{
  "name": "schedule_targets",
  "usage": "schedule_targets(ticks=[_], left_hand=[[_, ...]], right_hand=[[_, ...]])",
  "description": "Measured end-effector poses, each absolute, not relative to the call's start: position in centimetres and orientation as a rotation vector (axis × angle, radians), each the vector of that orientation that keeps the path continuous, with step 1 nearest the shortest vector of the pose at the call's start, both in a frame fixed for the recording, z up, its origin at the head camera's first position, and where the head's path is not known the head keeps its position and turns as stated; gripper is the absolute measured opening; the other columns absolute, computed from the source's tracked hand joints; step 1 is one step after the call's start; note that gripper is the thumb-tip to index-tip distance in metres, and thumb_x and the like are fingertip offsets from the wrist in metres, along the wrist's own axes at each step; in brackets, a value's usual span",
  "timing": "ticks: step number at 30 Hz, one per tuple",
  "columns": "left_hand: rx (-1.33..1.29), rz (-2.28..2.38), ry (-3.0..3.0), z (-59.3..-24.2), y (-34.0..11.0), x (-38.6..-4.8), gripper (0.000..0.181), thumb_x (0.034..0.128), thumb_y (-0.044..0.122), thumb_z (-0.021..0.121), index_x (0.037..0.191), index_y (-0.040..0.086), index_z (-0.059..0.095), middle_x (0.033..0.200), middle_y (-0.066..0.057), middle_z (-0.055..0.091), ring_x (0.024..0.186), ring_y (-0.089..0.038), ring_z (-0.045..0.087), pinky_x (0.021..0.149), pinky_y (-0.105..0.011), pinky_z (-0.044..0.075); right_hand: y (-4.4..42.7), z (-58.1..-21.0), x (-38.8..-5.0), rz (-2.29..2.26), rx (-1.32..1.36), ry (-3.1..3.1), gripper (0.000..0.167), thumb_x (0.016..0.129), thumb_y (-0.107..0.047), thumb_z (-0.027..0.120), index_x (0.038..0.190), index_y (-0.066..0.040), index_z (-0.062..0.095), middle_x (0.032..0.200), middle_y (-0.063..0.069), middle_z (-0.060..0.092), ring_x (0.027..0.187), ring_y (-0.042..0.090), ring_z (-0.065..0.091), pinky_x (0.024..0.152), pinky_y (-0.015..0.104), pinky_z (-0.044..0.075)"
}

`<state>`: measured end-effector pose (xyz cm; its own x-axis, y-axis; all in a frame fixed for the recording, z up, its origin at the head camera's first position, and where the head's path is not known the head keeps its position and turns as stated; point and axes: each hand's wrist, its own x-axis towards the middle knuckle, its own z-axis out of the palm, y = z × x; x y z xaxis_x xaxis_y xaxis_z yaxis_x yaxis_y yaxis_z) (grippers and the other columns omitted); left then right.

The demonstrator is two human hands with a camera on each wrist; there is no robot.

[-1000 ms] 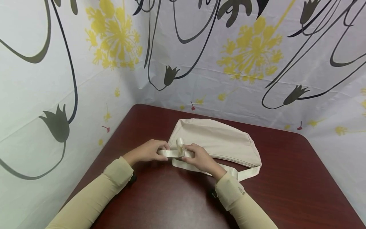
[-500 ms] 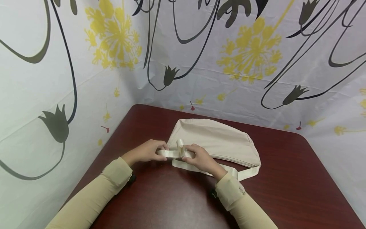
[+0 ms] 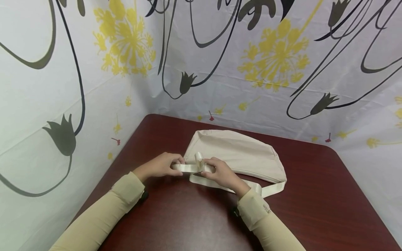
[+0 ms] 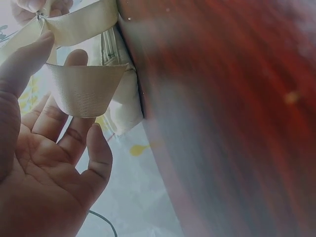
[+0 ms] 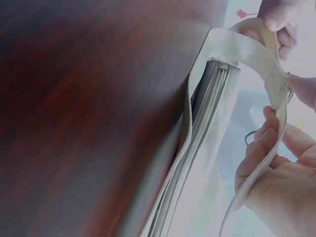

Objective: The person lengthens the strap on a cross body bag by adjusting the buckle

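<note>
A cream fabric shoulder bag [image 3: 235, 150] lies on the dark red table, its zipper edge toward me. My left hand [image 3: 161, 165] pinches the bag's strap [image 3: 188, 168] between thumb and fingers. In the left wrist view, the strap [image 4: 86, 91] bends in a loop between that hand's fingers [image 4: 98, 148]. My right hand [image 3: 221, 174] grips the strap at its small metal adjuster buckle [image 3: 200, 166], thumb against it. In the right wrist view, the buckle [image 5: 289, 91] is mostly covered by thumb and fingertips. A short strap loop stands up above the buckle.
The strap's lower run [image 3: 213, 184] trails along the table in front of the bag and joins its right end. Patterned white fabric walls [image 3: 220, 87] stand close behind the table [image 3: 176, 216] and along its left side.
My right hand and the buckle have shifted very slightly to the right. The left hand stays almost still, and the bag lies as before.
</note>
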<state>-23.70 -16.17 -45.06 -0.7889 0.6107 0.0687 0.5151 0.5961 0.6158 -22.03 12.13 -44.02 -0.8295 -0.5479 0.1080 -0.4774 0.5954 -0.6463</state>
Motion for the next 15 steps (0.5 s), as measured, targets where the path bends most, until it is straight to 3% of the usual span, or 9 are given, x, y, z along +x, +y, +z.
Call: schedule_targets(ticks=[15], left_hand=[[0.943,0.957,2.672,-45.04,-16.37,-23.73,0.032,0.0846,0.029,0.084,0.109,0.017,0.067,0.096,0.008,0.072,0.084,-0.006,0.06,0.081,-0.03,0.047]], right_hand=[[12.37,-44.02,-22.02,-1.073,-0.857,2.705,0.044,0.092,-0.02,0.075,0.132,-0.005,0.066,0.098,0.001,0.06,0.081,0.016,0.048,0.072,0.03,0.041]])
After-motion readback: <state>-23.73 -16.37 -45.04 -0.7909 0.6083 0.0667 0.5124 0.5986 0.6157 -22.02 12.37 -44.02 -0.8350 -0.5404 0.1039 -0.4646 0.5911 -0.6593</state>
